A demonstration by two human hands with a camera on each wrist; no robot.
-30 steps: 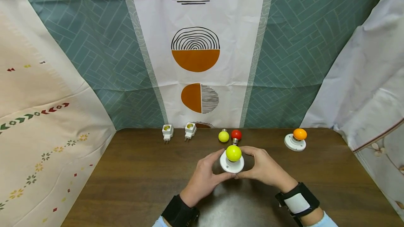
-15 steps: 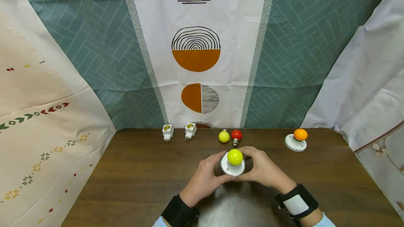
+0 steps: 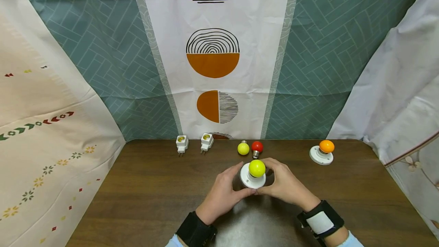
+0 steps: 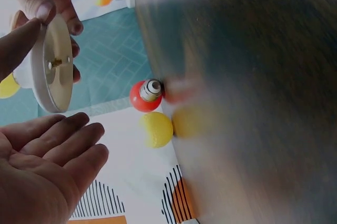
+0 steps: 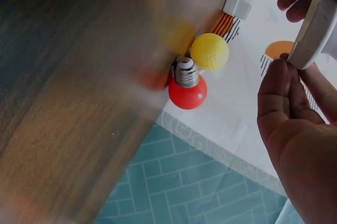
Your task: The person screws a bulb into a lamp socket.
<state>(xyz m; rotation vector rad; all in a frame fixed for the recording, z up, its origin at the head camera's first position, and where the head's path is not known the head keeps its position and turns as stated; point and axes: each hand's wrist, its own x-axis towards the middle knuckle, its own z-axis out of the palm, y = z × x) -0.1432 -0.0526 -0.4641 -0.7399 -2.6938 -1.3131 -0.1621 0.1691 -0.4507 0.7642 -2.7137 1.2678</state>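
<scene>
A round white lamp holder (image 3: 247, 180) with a yellow-green bulb (image 3: 257, 168) in it is held up between both hands, bulb side up. My left hand (image 3: 223, 191) grips its left edge, the thumb at the near rim and the fingers at the far side. On the right edge my right hand (image 3: 282, 182) holds it likewise, the two thumb tips meeting at the near rim. The left wrist view shows the flat underside of the holder (image 4: 59, 76) with a small brass-coloured part, raised off the table. Fingers of the left hand (image 4: 52, 166) extend beside it there.
Just beyond the hands lie a red bulb (image 3: 257, 147) and a yellow bulb (image 3: 243, 148). Two white plug-in sockets (image 3: 182, 144) stand at the table's back left. Back right is another white holder (image 3: 319, 158) with an orange bulb (image 3: 326, 146). Fabric hangs behind the brown table (image 3: 144, 201).
The lamp holder dips slightly towards me, then comes back up a little. Its bulb now leans a bit further right. Both hands keep their grip throughout.
</scene>
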